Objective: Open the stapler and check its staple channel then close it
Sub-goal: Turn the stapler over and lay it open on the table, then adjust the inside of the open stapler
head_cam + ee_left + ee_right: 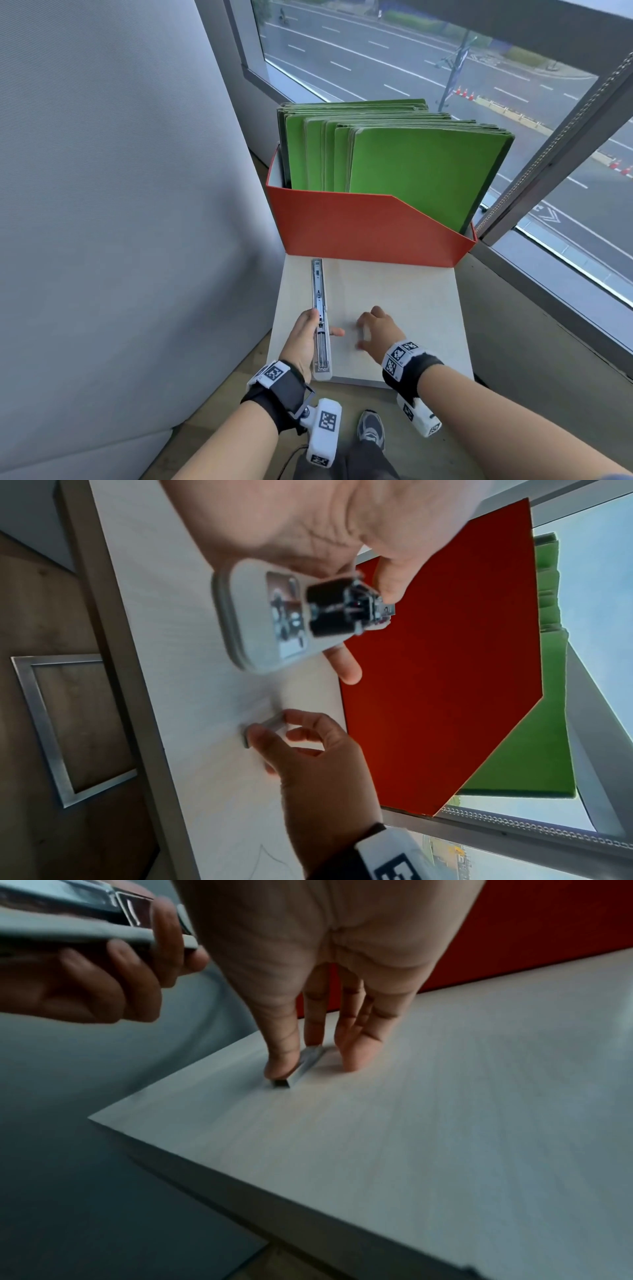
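Note:
The white stapler (pixel 319 308) is swung fully open in one long line, its metal staple channel (pixel 322 353) facing up. My left hand (pixel 303 337) grips it near the hinge, just above the left edge of the white table (pixel 411 308). In the left wrist view the stapler (pixel 267 620) points end-on at the camera, thumb and fingers curled round it. My right hand (pixel 368 334) reaches down to the table to the stapler's right. Its thumb and fingers pinch a short strip of staples (pixel 308 1061) that lies on the tabletop, seen also from the left wrist as the staple strip (pixel 270 723).
A red file box (pixel 359 226) holding several green folders (pixel 411 164) stands at the table's far edge. A grey padded partition (pixel 102 171) rises on the left, and a window (pixel 445 68) lies behind and right. My shoe (pixel 371 428) is on the floor below.

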{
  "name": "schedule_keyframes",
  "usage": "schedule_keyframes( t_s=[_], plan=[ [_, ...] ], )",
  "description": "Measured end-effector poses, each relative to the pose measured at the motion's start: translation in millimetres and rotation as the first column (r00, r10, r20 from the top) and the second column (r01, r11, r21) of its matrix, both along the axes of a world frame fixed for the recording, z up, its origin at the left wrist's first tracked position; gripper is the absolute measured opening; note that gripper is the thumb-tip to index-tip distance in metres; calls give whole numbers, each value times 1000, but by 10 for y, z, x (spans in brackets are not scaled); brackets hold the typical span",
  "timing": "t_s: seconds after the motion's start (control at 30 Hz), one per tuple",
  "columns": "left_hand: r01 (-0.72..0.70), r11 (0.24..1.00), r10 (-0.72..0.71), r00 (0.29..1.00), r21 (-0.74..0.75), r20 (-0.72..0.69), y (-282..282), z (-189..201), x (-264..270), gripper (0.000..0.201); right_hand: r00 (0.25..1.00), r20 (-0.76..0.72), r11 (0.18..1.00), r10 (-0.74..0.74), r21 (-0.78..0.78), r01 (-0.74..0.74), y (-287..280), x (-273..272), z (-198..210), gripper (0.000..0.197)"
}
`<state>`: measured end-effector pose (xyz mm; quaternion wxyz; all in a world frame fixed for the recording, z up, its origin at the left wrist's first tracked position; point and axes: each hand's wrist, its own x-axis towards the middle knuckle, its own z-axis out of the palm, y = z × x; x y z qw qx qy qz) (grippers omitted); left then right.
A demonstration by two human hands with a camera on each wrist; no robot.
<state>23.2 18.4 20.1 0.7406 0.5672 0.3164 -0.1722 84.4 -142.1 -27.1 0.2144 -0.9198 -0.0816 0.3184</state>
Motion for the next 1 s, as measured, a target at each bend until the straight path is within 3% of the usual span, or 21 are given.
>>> schedule_keyframes(
  t_s=[0.23, 0.37, 0.47, 0.63, 1.0],
  plan=[
    [-2, 1000, 2, 1000, -25, -1, -64, 43, 66, 32, 954, -61, 936, -293, 187, 299, -139, 78, 25, 21],
    [60, 998, -60, 998, -34, -9, -172, 48, 173, 31, 877, -139, 752, -460, 464, 468, -286, 133, 396, 25],
    [97, 994, -99, 995, -49, -23, -299, 65, 250, 27, 888, -179, 635, -423, 641, 431, -337, 57, 727, 23],
    [171, 982, -173, 985, -74, -17, -525, 98, 343, 19, 914, -126, 671, -386, 641, 373, -354, -75, 888, 19],
    [270, 962, -271, 963, -41, -4, -639, 33, 416, 25, 916, -12, 752, -401, 566, 337, -441, -80, 915, 19]
  ],
)
